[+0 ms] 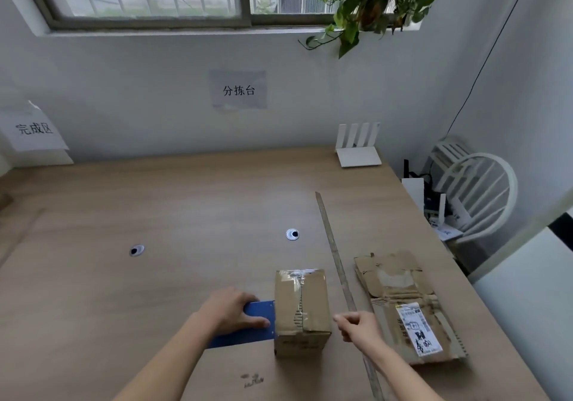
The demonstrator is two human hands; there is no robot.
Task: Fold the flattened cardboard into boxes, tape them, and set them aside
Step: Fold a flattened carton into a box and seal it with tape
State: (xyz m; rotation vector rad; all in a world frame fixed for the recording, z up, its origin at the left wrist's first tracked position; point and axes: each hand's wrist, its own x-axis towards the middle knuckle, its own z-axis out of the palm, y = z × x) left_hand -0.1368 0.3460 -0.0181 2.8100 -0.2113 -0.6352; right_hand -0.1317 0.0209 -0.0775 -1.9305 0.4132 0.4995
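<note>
Wooden table: taped box at lower centre. Left hand grips blue dispenser touching it; right hand curled, contents indeterminate; flat cardboard right.

The big wooden table held a small taped box, with a blue tape tool touching its left side. A long thin strip lay just right of the box. Flat cardboard lay further right. A white router stood at the back.
</note>
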